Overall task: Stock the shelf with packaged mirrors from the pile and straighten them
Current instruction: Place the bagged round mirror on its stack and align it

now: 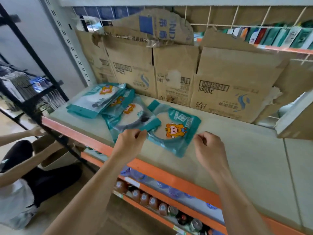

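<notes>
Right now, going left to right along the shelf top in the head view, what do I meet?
Leaning stack of teal plastic mirror packs, left hand, flat teal mirror pack with orange cartoon, right hand, brown cardboard box at far right.

Left hand (131,139); right hand (209,148); both curled

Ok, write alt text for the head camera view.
The left hand and right hand pinch opposite sides of a teal packaged mirror lying flat on the shelf. A loose pile of matching packages lies left of it, cardboard boxes behind.
</notes>
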